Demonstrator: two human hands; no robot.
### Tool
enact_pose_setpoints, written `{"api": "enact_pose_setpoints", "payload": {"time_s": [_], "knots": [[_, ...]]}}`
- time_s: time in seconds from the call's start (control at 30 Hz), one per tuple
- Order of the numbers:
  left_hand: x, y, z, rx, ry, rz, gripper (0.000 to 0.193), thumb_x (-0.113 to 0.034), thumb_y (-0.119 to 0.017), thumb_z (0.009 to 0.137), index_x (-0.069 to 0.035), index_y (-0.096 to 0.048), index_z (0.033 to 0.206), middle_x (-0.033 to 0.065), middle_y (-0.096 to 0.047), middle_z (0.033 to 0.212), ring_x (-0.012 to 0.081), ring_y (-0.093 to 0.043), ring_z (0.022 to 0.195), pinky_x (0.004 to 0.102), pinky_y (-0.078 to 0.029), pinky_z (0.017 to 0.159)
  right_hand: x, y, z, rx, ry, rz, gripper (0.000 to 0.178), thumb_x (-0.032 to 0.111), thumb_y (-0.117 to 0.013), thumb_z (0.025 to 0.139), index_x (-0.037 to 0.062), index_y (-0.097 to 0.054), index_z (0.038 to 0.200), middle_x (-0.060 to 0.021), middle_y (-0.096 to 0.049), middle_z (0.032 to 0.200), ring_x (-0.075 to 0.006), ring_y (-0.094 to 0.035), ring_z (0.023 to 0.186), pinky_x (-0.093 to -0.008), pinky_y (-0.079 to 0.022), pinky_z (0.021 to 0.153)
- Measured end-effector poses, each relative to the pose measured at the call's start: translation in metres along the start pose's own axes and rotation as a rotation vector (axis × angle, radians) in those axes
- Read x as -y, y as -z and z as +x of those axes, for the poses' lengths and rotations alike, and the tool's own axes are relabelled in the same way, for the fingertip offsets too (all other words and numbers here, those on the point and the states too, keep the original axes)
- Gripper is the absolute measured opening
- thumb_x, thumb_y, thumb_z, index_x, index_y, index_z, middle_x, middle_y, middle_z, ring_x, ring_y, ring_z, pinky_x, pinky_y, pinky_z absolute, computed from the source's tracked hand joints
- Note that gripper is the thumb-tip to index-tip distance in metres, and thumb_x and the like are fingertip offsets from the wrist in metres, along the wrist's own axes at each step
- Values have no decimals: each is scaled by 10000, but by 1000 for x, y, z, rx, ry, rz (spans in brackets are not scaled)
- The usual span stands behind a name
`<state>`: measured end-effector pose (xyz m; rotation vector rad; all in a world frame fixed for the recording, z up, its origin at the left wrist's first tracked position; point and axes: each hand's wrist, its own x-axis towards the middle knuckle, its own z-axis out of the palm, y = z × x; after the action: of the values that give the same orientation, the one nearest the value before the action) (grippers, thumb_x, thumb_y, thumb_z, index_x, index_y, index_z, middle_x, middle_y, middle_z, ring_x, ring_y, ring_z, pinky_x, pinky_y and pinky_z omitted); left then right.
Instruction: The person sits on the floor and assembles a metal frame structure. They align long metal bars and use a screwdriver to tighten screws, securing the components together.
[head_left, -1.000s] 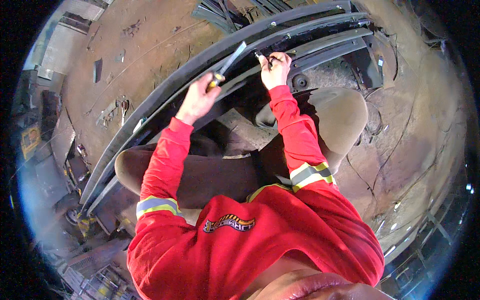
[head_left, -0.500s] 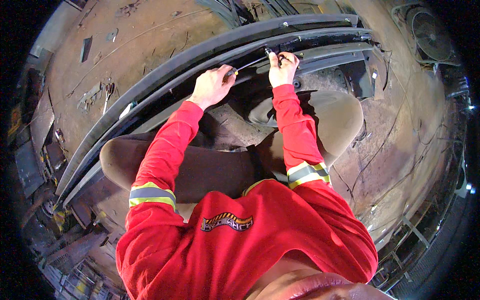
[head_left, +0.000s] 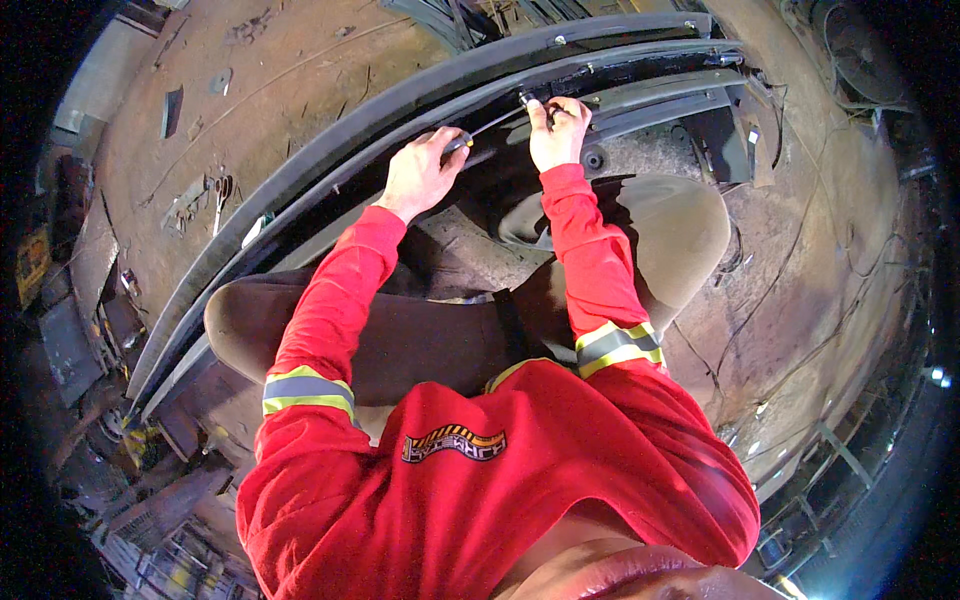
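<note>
Long, curved dark rails (head_left: 400,93) arc across the floor in front of my legs. Over them, my left hand (head_left: 418,177) is closed around the handle of a screwdriver (head_left: 493,124), dark with a yellow band. Its thin shaft points right, toward my right hand (head_left: 557,140). The fingers of that hand are curled around a small dark piece (head_left: 526,97) with a shiny end, above the inner rails. What this piece is, and whether the screwdriver's tip touches it, I cannot make out.
Scissors (head_left: 222,192) lie on the floor beyond the rails at left, near a flat dark plate (head_left: 172,112). Dark strips (head_left: 445,22) are piled at the far side. Thin cables (head_left: 775,285) trail over the floor at right. A round fan-like unit (head_left: 862,55) stands far right.
The whole view has shifted slightly. Both hands keep nearly the same place over the rails, with the same grips.
</note>
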<state>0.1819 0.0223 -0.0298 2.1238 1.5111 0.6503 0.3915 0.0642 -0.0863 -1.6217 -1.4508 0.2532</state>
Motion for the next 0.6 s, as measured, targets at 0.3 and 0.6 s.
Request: {"api": "enact_pose_setpoints", "payload": {"time_s": [0.3,0.6], "knots": [[-31,21,24,-112,73,-186,305,-157,-743,719,-44,-622,975,132,-647,749,293,-650,680,362,-513,646,-6,6,0,80,105,-83,289,260,-744,721,-9,-641,699,-91,-577,975,-320,-458,1054,-421,-406,875],[-123,20,141,-171,-358,-244,347,-59,-724,717,-75,-627,1049,88,-674,891,182,-659,754,296,-539,645,10,7,3,64,-67,-43,288,209,-810,644,-10,-634,710,-126,-577,905,-325,-487,1022,-423,-434,848]]}}
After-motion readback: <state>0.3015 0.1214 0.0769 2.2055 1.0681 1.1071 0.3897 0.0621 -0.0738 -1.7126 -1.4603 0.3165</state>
